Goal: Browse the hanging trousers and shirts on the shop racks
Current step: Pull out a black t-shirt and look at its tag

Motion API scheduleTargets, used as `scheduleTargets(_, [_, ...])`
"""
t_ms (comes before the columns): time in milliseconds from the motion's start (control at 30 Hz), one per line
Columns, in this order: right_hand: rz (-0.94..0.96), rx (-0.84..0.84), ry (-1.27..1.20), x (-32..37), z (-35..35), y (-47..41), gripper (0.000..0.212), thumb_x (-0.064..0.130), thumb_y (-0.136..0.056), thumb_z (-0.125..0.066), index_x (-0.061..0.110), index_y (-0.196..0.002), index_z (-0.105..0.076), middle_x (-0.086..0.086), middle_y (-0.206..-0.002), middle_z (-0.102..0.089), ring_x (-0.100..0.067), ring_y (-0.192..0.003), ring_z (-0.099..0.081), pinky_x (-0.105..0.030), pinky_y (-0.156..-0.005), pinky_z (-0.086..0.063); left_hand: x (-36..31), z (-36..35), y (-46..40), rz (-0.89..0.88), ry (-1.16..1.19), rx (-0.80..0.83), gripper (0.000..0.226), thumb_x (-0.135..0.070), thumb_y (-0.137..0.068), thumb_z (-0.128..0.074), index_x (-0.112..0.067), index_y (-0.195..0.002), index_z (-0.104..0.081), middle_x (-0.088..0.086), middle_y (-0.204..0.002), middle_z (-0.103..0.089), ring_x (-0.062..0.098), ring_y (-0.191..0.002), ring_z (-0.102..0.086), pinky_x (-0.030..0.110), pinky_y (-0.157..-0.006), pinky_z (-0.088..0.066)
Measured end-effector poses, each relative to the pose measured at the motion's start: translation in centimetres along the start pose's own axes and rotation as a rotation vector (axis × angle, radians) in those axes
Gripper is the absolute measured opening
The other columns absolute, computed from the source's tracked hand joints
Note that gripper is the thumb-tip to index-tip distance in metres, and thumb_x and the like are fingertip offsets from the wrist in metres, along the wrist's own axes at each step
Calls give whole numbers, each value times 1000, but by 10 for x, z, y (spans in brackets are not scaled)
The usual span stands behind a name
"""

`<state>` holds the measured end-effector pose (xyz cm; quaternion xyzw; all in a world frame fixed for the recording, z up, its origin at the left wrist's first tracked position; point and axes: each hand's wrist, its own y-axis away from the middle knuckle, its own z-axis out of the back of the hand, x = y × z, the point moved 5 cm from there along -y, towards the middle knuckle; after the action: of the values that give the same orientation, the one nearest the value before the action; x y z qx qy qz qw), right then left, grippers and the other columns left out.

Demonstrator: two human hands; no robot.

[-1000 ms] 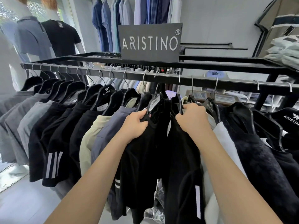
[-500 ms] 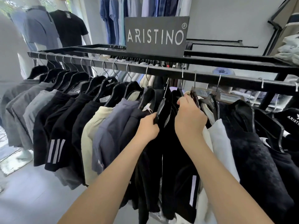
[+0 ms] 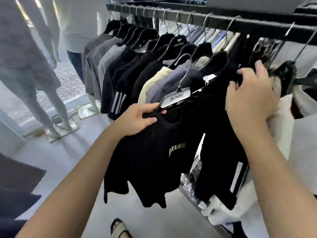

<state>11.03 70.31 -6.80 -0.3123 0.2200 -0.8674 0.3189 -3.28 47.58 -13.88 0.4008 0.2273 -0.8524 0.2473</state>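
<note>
Pale mannequins (image 3: 30, 79) are standing at the far left on the grey floor (image 3: 82, 157). Grey and black shirts (image 3: 116, 69) are hanging packed along the black rail (image 3: 223, 19). The left hand (image 3: 137, 120) is gripping the shoulder of a black T-shirt with gold lettering (image 3: 154, 160), holding it out in front of the row, its hanger (image 3: 176, 98) off the rail. The right hand (image 3: 250, 98), fingers curled, is gripping dark garments (image 3: 221, 134) still hanging further right. A sandalled foot (image 3: 118, 229) is showing below.
</note>
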Motion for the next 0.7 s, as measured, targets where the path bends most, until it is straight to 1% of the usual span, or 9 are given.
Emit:
scheduleTargets(67, [197, 33, -66, 32, -24, 13, 32, 17, -90, -54, 15, -120, -65, -5, -145, -51, -33, -120, -52, -41, -92, -42, 4, 12, 14, 29, -54, -5, 60, 5, -88, -63, -38, -127, -47, -53, -91, -54, -29, -101, -49, -4, -88, -34])
scheduleTargets(133, [361, 132, -140, 59, -45, 29, 32, 18, -82, -56, 13, -111, -70, -9, -122, -65, -36, -112, -53, -41, -94, -42, 10, 23, 28, 66, -73, 9, 61, 3, -87, -64, -43, -125, -52, -45, -100, -60, -23, -107, -51, 2, -95, -37])
scheduleTargets(300, [479, 382, -366, 101, -59, 66, 33, 27, -68, -59, 23, -98, -73, -3, -102, -58, -28, -107, -51, -43, -95, -41, 21, 64, 76, 129, -46, -5, 65, 8, -85, -65, -53, -109, -64, -32, -104, -67, -12, -111, -57, 5, -93, -39])
scheduleTargets(400, [619, 607, -371, 125, -72, 90, 35, 43, -70, -59, 21, -96, -70, 0, -94, -61, -27, -100, -53, -42, -93, -42, 26, 85, 101, 171, -19, 5, 51, 6, -85, -65, -30, -122, -66, -15, -115, -69, 1, -118, -58, 18, -104, -40])
scheduleTargets(433, [642, 657, -362, 133, -75, 95, 35, 46, -74, -63, 21, -97, -70, 1, -92, -63, -27, -101, -54, -43, -94, -42, 26, 91, 107, 184, -19, -6, 51, 6, -85, -66, -29, -122, -65, -16, -113, -70, -1, -116, -59, 17, -102, -41])
scheduleTargets(500, [667, 714, -388, 147, -80, 102, 32, 46, -82, -70, 25, -105, -73, 1, -91, -67, -23, -103, -57, -44, -101, -41, 32, 103, 119, 234, -48, -85, 59, 6, -83, -68, -48, -108, -66, -34, -96, -68, -16, -102, -59, 3, -89, -41])
scheduleTargets(567, [684, 792, -450, 161, -86, 109, 31, 44, -85, -70, 27, -111, -73, 5, -93, -70, -17, -103, -61, -36, -100, -43, 42, 116, 128, 290, -111, -167, 64, 2, -82, -71, -60, -96, -64, -46, -82, -61, -28, -92, -54, -6, -78, -36])
scheduleTargets(633, [675, 875, -510, 174, -95, 120, 29, 40, -87, -70, 27, -112, -72, 12, -94, -71, -9, -100, -63, -23, -88, -43, 54, 125, 138, 344, -156, -244, 54, -1, -81, -73, -48, -105, -64, -43, -80, -61, -29, -88, -53, -6, -78, -37])
scheduleTargets(700, [671, 936, -539, 184, -105, 132, 26, 37, -88, -70, 31, -113, -72, 19, -92, -68, -4, -99, -62, -20, -85, -41, 63, 133, 148, 414, -207, -381, 47, -4, -78, -75, -40, -106, -66, -35, -89, -62, -23, -87, -56, -2, -84, -38])
